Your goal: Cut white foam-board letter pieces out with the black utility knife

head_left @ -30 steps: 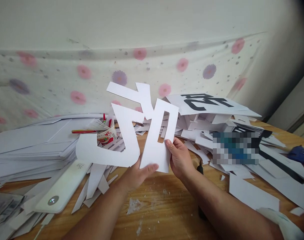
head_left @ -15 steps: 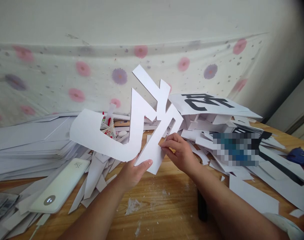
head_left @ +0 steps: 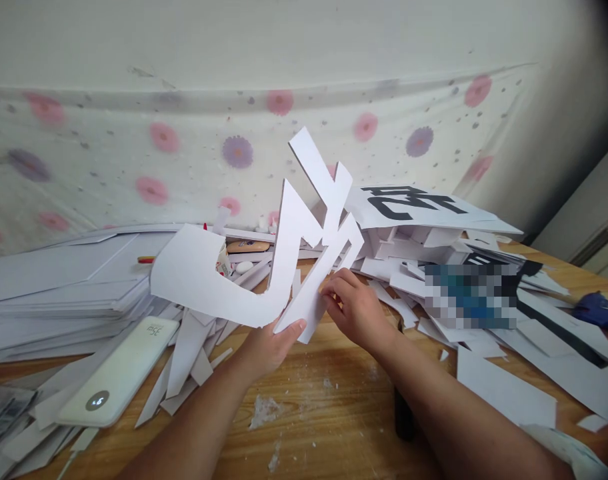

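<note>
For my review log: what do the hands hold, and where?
Both hold a white cut-out board shape: left hand at its bottom edge, right hand on its lower right strip.

White cutout [head_left: 264, 267] swung from flat-on to steeply tilted, upper strokes risen. Right hand [head_left: 357, 310] shifted from gripping its edge to fingertips pinching it.

A bare strip of the desk [head_left: 309, 427] is left open in front, between the two forearms, dusted only with small white crumbs. To the left it is closed off by a white power bank [head_left: 119, 373] and loose paper offcuts [head_left: 189, 360], with a low stack of white sheets [head_left: 59, 287] behind. To the right the way is blocked by a heap of cut paper [head_left: 434, 247] and a black handle [head_left: 403, 417] lying on the wood. Overhead, room is taken by the raised white cutout [head_left: 264, 260].
</note>
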The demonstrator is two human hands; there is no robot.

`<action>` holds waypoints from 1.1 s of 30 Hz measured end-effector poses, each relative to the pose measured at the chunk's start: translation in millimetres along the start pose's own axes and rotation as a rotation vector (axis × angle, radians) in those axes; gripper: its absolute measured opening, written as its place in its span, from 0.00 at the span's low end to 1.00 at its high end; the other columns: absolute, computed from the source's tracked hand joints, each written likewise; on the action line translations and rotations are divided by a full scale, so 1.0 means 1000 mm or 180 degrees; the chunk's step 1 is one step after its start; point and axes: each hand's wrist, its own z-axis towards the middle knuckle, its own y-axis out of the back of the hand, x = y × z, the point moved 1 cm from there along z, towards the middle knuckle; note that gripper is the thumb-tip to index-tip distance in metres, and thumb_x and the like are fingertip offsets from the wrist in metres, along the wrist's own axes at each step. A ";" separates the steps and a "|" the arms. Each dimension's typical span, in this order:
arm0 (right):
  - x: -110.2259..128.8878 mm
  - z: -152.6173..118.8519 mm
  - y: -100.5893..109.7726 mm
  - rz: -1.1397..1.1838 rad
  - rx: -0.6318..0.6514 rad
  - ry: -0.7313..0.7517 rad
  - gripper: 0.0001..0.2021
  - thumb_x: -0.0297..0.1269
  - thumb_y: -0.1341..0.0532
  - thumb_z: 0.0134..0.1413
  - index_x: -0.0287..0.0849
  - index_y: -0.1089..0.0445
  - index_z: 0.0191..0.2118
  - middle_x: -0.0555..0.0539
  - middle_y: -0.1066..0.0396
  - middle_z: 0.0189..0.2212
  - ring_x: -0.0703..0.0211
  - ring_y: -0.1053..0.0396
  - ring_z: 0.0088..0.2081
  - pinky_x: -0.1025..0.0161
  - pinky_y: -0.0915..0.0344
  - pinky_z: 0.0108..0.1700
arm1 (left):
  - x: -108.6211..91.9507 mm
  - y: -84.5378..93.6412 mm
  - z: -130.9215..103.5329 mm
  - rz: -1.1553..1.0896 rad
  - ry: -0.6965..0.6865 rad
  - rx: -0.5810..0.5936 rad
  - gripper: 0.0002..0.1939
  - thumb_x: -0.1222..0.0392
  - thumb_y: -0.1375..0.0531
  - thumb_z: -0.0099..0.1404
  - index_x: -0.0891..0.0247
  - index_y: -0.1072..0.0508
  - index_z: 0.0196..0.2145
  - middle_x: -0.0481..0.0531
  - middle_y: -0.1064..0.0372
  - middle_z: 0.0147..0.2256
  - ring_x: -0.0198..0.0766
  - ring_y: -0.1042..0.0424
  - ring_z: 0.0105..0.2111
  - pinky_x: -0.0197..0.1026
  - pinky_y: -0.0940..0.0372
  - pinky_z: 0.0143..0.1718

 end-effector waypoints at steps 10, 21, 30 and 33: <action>0.007 0.001 -0.010 -0.1188 0.0547 -0.0458 0.07 0.30 0.46 0.59 0.39 0.32 0.41 0.42 0.32 0.39 0.55 0.33 0.31 0.62 0.53 0.25 | 0.005 -0.006 0.002 0.0169 -0.0041 0.0047 0.22 0.56 0.45 0.66 0.66 0.33 0.56 0.60 0.32 0.55 0.51 0.35 0.56 0.52 0.43 0.61; 0.007 0.002 -0.015 -0.1306 0.0575 -0.0814 0.08 0.29 0.47 0.59 0.38 0.33 0.42 0.40 0.33 0.40 0.55 0.33 0.31 0.62 0.56 0.25 | 0.005 -0.015 0.004 -0.0430 0.0256 0.0117 0.21 0.54 0.44 0.65 0.63 0.30 0.54 0.57 0.29 0.52 0.51 0.32 0.53 0.50 0.41 0.59; -0.004 0.007 -0.026 0.0330 -0.0185 -0.1244 0.05 0.25 0.46 0.49 0.41 0.37 0.28 0.46 0.36 0.31 0.57 0.39 0.30 0.62 0.46 0.32 | 0.015 -0.022 0.001 -0.0883 0.0853 -0.0007 0.20 0.50 0.41 0.62 0.64 0.28 0.48 0.57 0.26 0.43 0.51 0.28 0.44 0.50 0.31 0.44; -0.016 0.009 -0.020 0.1028 -0.0555 -0.1421 0.05 0.29 0.47 0.49 0.44 0.41 0.25 0.48 0.37 0.26 0.57 0.39 0.30 0.61 0.43 0.34 | 0.015 -0.023 -0.001 -0.1625 0.1138 -0.0058 0.23 0.50 0.39 0.61 0.65 0.30 0.50 0.56 0.26 0.40 0.48 0.27 0.38 0.48 0.28 0.36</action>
